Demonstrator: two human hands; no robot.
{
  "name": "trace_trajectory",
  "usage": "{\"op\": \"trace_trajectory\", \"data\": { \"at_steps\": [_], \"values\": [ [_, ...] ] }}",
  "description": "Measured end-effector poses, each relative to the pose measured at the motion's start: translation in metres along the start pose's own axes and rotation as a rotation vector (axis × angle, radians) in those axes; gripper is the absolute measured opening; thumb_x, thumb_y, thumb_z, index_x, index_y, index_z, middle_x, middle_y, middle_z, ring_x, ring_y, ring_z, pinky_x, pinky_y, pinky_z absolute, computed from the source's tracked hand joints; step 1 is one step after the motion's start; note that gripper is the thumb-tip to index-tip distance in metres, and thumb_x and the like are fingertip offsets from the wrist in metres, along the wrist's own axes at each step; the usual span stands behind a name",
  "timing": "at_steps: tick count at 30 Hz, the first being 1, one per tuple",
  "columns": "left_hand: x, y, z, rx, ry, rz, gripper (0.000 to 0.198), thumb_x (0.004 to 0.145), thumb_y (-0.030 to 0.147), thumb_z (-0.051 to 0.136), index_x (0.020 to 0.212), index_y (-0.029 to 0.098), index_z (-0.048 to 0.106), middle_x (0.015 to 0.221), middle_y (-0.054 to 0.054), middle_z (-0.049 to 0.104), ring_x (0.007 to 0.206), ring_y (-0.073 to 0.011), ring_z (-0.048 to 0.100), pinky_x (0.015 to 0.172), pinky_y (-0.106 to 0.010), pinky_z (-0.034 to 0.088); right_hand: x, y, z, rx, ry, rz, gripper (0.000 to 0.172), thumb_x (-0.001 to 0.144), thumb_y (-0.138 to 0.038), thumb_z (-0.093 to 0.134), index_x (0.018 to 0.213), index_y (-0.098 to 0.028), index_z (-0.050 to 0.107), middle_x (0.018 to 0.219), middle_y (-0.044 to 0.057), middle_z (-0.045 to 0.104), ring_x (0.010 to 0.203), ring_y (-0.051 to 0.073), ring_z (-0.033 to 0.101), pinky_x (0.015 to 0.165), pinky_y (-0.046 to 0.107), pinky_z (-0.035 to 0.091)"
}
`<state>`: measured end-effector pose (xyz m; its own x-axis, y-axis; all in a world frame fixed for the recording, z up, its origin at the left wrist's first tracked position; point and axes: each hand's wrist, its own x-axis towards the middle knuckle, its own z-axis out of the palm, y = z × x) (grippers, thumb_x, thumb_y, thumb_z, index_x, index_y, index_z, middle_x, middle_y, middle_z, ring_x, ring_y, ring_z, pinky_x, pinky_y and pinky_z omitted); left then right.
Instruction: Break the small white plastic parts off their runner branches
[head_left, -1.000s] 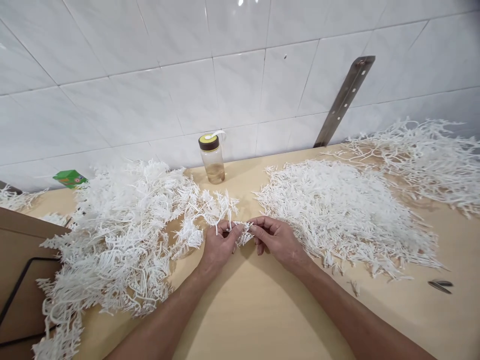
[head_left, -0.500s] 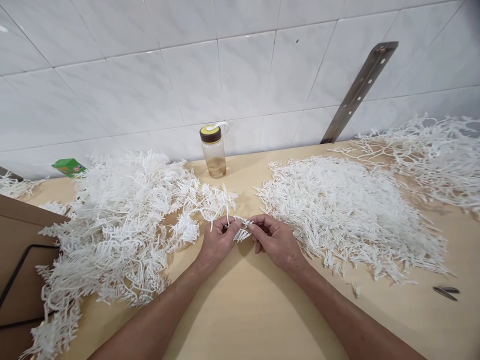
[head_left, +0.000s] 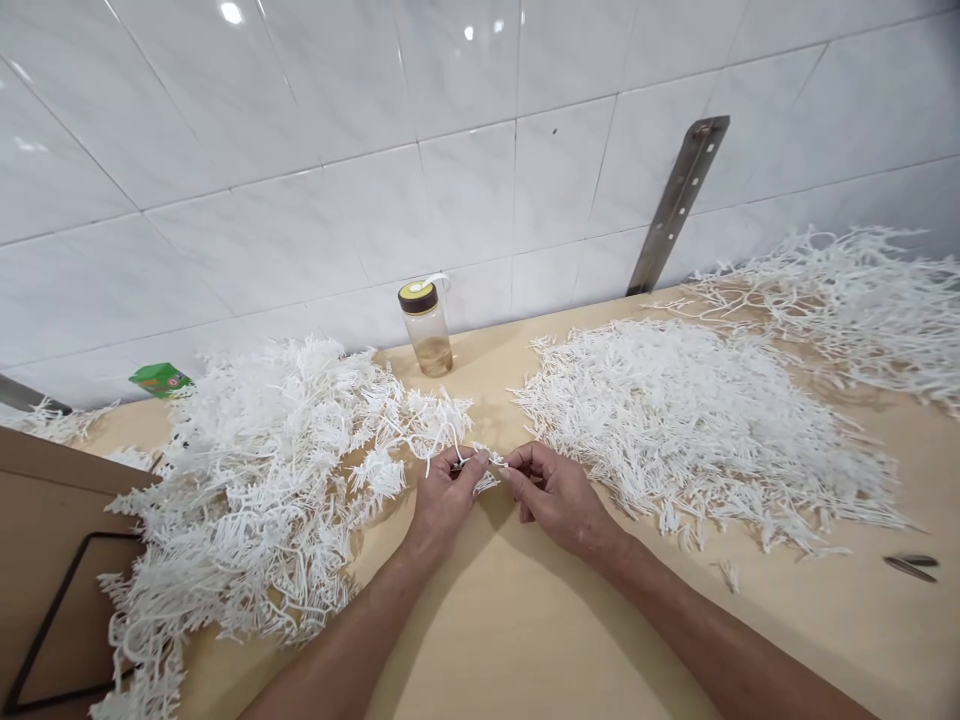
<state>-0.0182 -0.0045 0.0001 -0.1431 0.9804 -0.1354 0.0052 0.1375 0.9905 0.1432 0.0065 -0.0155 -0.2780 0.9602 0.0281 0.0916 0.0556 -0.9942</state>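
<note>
My left hand [head_left: 444,497] and my right hand [head_left: 556,493] meet at the middle of a light wooden table [head_left: 525,620]. Both pinch a small white plastic branched piece [head_left: 484,465] between thumbs and fingers. That piece trails back into a big tangled heap of white plastic sprues [head_left: 255,480] on the left. A flatter pile of small separated white pieces [head_left: 690,420] lies just right of my right hand.
A clear bottle with a yellow-brown lid [head_left: 425,328] stands by the tiled wall. A green carton [head_left: 161,380] sits far left. Brown cardboard [head_left: 45,560] lies at the left edge. More white sprues [head_left: 847,300] fill the back right. A dark tool [head_left: 911,567] rests at right.
Both hands stay pinched on the white piece with only slight finger shifts. The head camera has tilted and swung a little, so the whole scene shifts in the frame.
</note>
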Motion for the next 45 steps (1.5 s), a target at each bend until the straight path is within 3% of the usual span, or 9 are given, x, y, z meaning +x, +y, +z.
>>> {"op": "trace_trajectory", "data": {
  "at_steps": [6, 13, 19, 24, 30, 34, 39, 42, 45],
  "values": [
    [0.001, -0.003, 0.001, 0.016, 0.018, 0.032, 0.036, 0.073, 0.051, 0.073, 0.073, 0.016, 0.066, 0.060, 0.002, 0.052, 0.054, -0.0095, 0.043, 0.051, -0.022, 0.034, 0.000, 0.004, -0.001, 0.014, -0.036, -0.008, 0.033, 0.087, -0.052, 0.061, 0.085, -0.020, 0.058, 0.067, -0.002, 0.058, 0.047, 0.010, 0.052, 0.046, 0.023, 0.047],
    [0.001, 0.000, 0.002, 0.073, 0.040, 0.062, 0.033, 0.074, 0.048, 0.071, 0.072, 0.017, 0.064, 0.058, 0.003, 0.050, 0.056, -0.0109, 0.042, 0.056, -0.024, 0.036, -0.004, -0.003, 0.000, -0.084, -0.107, -0.044, 0.026, 0.091, -0.046, 0.056, 0.080, -0.022, 0.052, 0.061, -0.004, 0.053, 0.046, 0.011, 0.052, 0.047, 0.024, 0.043],
    [0.003, -0.002, 0.007, 0.143, 0.075, 0.122, 0.028, 0.075, 0.043, 0.069, 0.068, 0.016, 0.066, 0.060, 0.001, 0.056, 0.060, -0.0126, 0.047, 0.060, -0.025, 0.038, -0.005, -0.005, -0.002, -0.318, -0.100, -0.200, 0.023, 0.094, -0.040, 0.049, 0.080, -0.022, 0.050, 0.063, -0.002, 0.051, 0.054, 0.013, 0.047, 0.053, 0.026, 0.038],
    [0.006, 0.001, 0.002, 0.119, 0.179, 0.109, 0.027, 0.076, 0.044, 0.069, 0.069, 0.017, 0.065, 0.052, 0.004, 0.046, 0.051, -0.0103, 0.037, 0.051, -0.024, 0.030, -0.016, -0.005, 0.000, -0.376, -0.152, -0.300, 0.019, 0.094, -0.036, 0.049, 0.082, -0.022, 0.051, 0.069, -0.001, 0.052, 0.060, 0.014, 0.045, 0.056, 0.028, 0.039],
    [0.001, 0.006, -0.010, 0.041, -0.045, 0.120, 0.040, 0.072, 0.055, 0.073, 0.072, 0.016, 0.066, 0.053, 0.005, 0.043, 0.049, -0.0083, 0.033, 0.048, -0.023, 0.026, -0.010, -0.004, -0.005, -0.144, 0.116, -0.121, 0.034, 0.089, -0.054, 0.057, 0.083, -0.022, 0.052, 0.076, 0.002, 0.059, 0.048, 0.011, 0.049, 0.044, 0.026, 0.044],
    [-0.002, 0.005, -0.010, 0.025, -0.123, 0.084, 0.043, 0.071, 0.058, 0.074, 0.072, 0.016, 0.067, 0.050, 0.007, 0.037, 0.046, -0.0062, 0.026, 0.046, -0.023, 0.020, 0.001, -0.004, -0.019, -0.175, 0.296, -0.074, 0.035, 0.085, -0.056, 0.062, 0.089, -0.022, 0.055, 0.067, 0.000, 0.060, 0.040, 0.012, 0.050, 0.042, 0.027, 0.045],
    [-0.005, 0.006, -0.005, -0.046, -0.183, 0.012, 0.042, 0.068, 0.056, 0.078, 0.075, 0.016, 0.068, 0.052, 0.007, 0.039, 0.043, -0.0042, 0.023, 0.045, -0.022, 0.017, 0.004, -0.012, -0.035, -0.464, 0.454, -0.189, 0.021, 0.091, -0.039, 0.054, 0.095, -0.021, 0.064, 0.072, 0.004, 0.066, 0.053, 0.016, 0.060, 0.058, 0.031, 0.051],
    [-0.009, 0.010, -0.002, -0.120, -0.215, -0.041, 0.042, 0.065, 0.054, 0.080, 0.074, 0.015, 0.068, 0.056, 0.005, 0.046, 0.045, -0.0038, 0.028, 0.045, -0.021, 0.020, 0.002, -0.020, -0.037, -0.579, 0.543, -0.374, 0.024, 0.091, -0.035, 0.052, 0.103, -0.020, 0.066, 0.108, 0.013, 0.069, 0.068, 0.018, 0.062, 0.064, 0.033, 0.052],
    [-0.011, 0.010, 0.000, -0.152, -0.214, -0.034, 0.041, 0.065, 0.052, 0.081, 0.074, 0.015, 0.068, 0.060, 0.002, 0.053, 0.050, -0.0060, 0.038, 0.048, -0.021, 0.025, -0.004, -0.029, -0.032, -0.521, 0.456, -0.368, 0.028, 0.092, -0.037, 0.052, 0.109, -0.020, 0.067, 0.111, 0.013, 0.068, 0.065, 0.016, 0.060, 0.060, 0.032, 0.052]
  ]
}}
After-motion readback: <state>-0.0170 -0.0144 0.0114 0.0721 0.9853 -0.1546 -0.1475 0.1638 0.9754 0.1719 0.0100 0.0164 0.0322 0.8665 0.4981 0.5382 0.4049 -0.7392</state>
